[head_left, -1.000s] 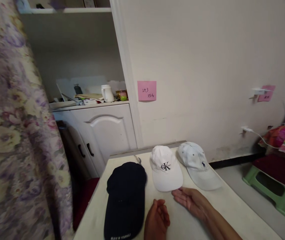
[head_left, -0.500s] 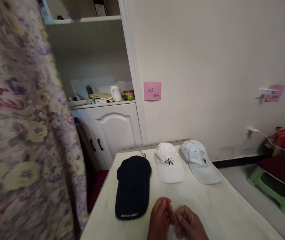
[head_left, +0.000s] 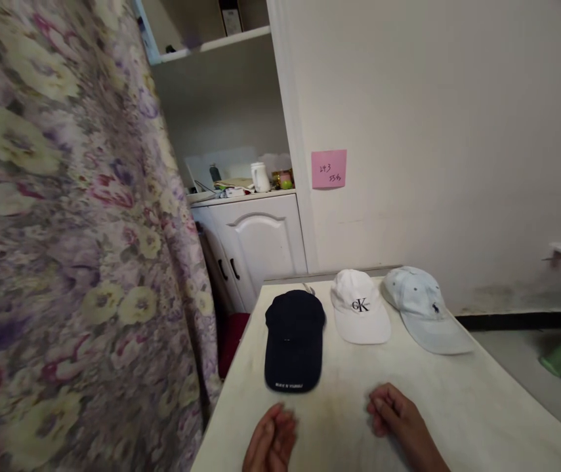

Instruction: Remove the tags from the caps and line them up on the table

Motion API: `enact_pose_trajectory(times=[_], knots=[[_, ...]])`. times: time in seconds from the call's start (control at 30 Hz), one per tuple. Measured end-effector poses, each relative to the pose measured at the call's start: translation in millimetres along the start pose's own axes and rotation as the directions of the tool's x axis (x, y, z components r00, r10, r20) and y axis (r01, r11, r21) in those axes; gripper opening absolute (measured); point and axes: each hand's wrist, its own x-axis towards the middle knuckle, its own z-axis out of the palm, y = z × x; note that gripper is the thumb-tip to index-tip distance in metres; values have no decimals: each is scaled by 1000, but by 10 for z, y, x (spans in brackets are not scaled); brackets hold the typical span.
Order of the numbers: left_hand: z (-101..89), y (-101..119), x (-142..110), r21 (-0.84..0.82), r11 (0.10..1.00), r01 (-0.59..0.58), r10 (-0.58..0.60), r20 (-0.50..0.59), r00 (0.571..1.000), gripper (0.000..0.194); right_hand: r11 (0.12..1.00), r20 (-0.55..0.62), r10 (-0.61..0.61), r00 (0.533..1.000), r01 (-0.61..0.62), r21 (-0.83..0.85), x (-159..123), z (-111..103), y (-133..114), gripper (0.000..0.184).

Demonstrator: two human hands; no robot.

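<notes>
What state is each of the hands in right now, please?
Left hand: open, loosely curled, with nothing visible in it.
Right hand: curled, with nothing visible in it; whether fully closed cannot be told.

Two bare hands show: the left hand and the right hand, each with slender, rounded fingers whose edges blur slightly. At near right, an uncovered wrist leads into a slim, smooth forearm.

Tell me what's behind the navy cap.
Behind the navy cap, a small grey strip and the table show, with the cabinet beyond. Whatever the cap itself covers can't be seen.
</notes>
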Motion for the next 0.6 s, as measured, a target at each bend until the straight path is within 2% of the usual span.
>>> enact_pose_trajectory(times=[0.3,0.6], knots=[[6,-86,28,3,1000,20,-20,39,999,38,1000,24,-15,1000,15,14,-12,-2,13,47],[-16,-119,70,-16,1000,23,-21,110,994,36,1000,30,-15,999,14,26,-5,1,10,47]])
